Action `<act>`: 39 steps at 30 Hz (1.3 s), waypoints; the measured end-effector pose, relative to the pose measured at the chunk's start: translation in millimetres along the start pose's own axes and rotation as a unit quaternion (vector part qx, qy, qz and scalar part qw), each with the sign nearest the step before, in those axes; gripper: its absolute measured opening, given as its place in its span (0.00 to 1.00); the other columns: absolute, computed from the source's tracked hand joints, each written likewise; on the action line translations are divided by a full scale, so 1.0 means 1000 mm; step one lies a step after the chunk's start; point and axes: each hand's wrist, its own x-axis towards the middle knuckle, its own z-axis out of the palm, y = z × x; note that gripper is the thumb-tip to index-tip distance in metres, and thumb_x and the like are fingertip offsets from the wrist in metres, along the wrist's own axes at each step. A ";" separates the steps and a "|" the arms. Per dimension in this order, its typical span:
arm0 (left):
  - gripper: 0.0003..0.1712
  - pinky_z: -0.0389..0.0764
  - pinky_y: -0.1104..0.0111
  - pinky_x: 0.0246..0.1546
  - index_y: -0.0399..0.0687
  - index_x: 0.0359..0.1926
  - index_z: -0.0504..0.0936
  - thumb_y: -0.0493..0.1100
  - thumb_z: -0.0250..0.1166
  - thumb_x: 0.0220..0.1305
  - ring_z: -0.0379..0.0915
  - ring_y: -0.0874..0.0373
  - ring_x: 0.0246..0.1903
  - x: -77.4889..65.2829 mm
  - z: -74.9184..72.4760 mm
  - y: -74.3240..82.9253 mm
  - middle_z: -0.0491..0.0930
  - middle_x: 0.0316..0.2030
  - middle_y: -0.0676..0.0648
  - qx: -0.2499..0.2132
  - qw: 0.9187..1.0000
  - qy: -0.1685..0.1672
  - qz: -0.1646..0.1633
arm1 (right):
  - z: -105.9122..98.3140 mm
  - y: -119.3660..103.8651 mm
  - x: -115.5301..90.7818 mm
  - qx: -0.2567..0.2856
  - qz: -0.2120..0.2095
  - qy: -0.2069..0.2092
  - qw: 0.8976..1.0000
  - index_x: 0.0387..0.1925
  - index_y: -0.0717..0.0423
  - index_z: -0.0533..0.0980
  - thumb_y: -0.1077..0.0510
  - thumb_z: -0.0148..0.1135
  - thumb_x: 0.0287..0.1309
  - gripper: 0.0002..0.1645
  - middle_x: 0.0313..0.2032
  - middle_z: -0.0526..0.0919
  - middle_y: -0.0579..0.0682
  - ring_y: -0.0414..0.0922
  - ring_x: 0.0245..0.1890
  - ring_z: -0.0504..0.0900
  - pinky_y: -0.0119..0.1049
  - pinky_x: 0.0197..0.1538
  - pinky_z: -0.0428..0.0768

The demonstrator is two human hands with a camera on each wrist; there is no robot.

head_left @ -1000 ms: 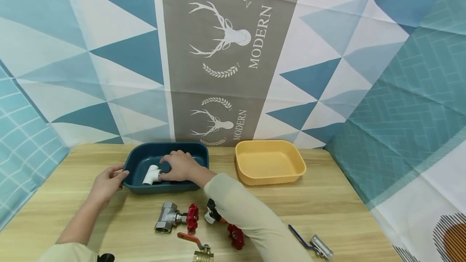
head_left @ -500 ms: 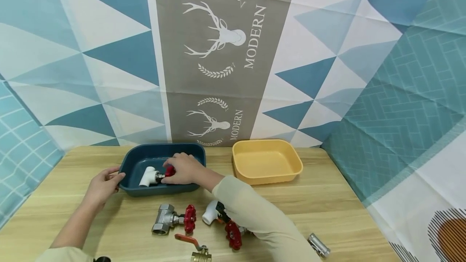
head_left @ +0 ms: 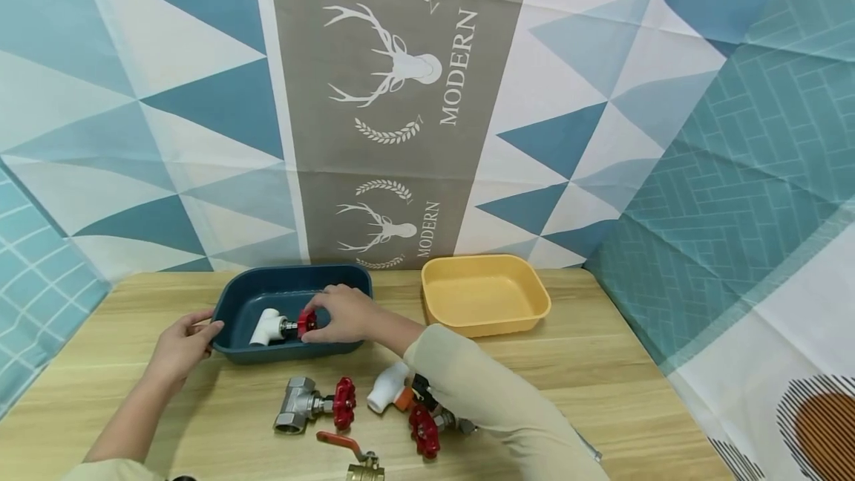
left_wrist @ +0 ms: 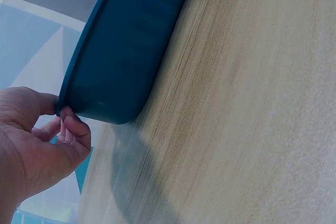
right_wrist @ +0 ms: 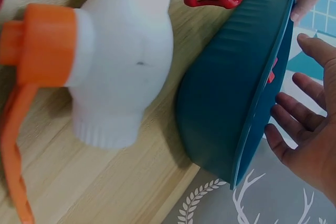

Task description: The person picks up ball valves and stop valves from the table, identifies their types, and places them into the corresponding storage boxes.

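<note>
My left hand (head_left: 179,353) pinches the left rim of a dark blue plastic tub (left_wrist: 123,61) between thumb and fingers. A white stop valve (head_left: 269,326) with a T-shaped body lies inside the tub, its red handwheel (head_left: 306,321) pointing right. Over the tub's right half is my right hand (head_left: 344,314), close beside that handwheel. The right wrist view shows this hand's fingers (right_wrist: 300,109) spread, with nothing between them; only a bit of red shows past the tub's rim there.
In front of the tub lie a steel gate valve (head_left: 297,405), a white valve (head_left: 387,386) with an orange part, another red handwheel (head_left: 424,430) and a brass ball valve (head_left: 365,470). A yellow tub (head_left: 487,328) stands to the right. Patterned cloth (head_left: 374,132) hangs behind the table.
My right hand has loosened from the valve's red handwheel and drawn slightly right, so the wheel now shows. My left hand stays on the rim. The whole head view has shifted a little.
</note>
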 end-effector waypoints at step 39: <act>0.36 0.78 0.72 0.29 0.22 0.66 0.50 0.50 0.44 0.72 0.70 0.65 0.26 0.001 -0.001 0.001 0.73 0.37 0.45 0.011 1.000 -0.009 0.006 | -0.010 0.036 -0.065 0.047 -0.035 -0.002 0.998 0.52 0.46 0.77 0.38 0.60 0.56 0.26 0.50 0.78 0.44 0.40 0.50 0.76 0.26 0.51 0.73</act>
